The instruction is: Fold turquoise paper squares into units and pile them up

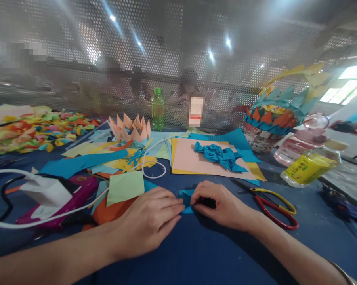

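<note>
A small folded piece of blue paper [186, 198] lies on the dark blue table between my two hands. My right hand [218, 204] pinches its right side, thumb and forefinger closed on the edge. Stretched out flat, the fingers of my left hand [156, 215] touch the paper's left edge; the left thumb is hidden. Just beyond, a cluster of folded blue paper pieces [220, 155] rests on a stack of pink and yellow sheets [184, 156]. Scissors [276, 209] with red and yellow handles lie to the right of my right hand.
At left are a white plug adapter [46, 190] on a purple power strip [84, 188], a white cable, and a heap of coloured paper pieces [41, 128]. Beyond stand a pink folded-paper ring [130, 128] and a green bottle [157, 111]. A paper basket [258, 134] and clear bottles [309, 168] occupy the right.
</note>
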Demonstrator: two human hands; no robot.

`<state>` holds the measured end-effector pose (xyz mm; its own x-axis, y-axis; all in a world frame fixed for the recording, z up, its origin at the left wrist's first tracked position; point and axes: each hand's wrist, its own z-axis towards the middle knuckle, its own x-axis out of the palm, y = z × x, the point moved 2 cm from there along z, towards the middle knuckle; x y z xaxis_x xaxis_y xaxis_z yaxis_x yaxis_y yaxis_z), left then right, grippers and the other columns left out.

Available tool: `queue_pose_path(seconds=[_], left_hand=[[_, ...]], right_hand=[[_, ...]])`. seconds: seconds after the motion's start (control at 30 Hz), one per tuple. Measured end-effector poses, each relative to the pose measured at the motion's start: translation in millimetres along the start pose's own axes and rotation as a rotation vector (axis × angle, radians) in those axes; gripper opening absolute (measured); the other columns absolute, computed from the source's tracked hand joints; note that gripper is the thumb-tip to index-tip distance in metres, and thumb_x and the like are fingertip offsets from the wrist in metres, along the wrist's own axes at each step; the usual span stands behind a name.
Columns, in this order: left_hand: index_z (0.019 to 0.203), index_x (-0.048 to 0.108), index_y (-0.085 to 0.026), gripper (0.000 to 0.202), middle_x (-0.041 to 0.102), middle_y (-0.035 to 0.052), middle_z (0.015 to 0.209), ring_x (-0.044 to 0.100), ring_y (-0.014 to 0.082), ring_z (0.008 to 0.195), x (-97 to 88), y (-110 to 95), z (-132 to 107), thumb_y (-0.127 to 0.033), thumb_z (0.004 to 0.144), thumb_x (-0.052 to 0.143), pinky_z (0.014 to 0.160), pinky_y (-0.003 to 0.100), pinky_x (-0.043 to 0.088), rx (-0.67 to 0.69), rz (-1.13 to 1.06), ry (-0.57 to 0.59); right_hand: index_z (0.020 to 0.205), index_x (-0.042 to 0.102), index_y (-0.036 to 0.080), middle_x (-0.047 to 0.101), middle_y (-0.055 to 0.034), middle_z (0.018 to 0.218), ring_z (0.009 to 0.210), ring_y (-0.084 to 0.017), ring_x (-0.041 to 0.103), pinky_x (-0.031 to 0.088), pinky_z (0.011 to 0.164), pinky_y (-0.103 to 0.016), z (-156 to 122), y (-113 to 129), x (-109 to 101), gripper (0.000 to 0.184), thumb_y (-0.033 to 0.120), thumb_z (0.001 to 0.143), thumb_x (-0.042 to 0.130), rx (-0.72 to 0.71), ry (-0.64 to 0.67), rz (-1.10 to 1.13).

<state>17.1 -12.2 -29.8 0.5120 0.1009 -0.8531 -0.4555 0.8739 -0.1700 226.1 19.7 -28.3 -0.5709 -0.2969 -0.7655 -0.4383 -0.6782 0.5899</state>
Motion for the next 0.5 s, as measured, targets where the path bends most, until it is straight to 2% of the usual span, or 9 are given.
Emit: queue_pose_path(seconds=[0.1,0.2,0.5], left_hand=[[0.118,0.062,-0.014,0.027,0.07,0.0079,0.109,0.061,0.022,0.099,2.0,0.9,-3.3,-0.013,0.096,0.047,0.089,0.037,0.047,0.038,0.038,0.034],[0.114,0.064,-0.018,0.024,0.068,0.0073,0.112,0.06,0.0237,0.102,3.4,0.9,-4.4,-0.015,0.095,0.049,0.09,0.04,0.045,0.067,0.065,0.061],[0.107,0.067,-0.015,0.021,0.072,0.0066,0.104,0.063,0.0227,0.097,-3.0,-4.7,1.4,-0.016,0.094,0.05,0.088,0.038,0.046,0.071,0.043,0.048]], right_hand=[[0.084,0.064,0.017,0.064,-0.0012,0.081,0.079,-0.014,0.056,0.042,0.073,-0.026,0.9,1.6,-0.3,0.012,0.006,0.08,0.062,0.018,-0.017,-0.028],[0.082,0.063,0.017,0.063,-0.0005,0.079,0.076,-0.014,0.055,0.042,0.07,-0.025,1.6,2.7,-0.4,0.012,0.006,0.079,0.062,0.04,-0.023,-0.042],[0.086,0.065,0.017,0.064,-0.0016,0.082,0.079,-0.014,0.056,0.043,0.073,-0.026,-0.5,0.4,1.4,0.015,0.004,0.081,0.059,-0.012,-0.027,-0.028]])
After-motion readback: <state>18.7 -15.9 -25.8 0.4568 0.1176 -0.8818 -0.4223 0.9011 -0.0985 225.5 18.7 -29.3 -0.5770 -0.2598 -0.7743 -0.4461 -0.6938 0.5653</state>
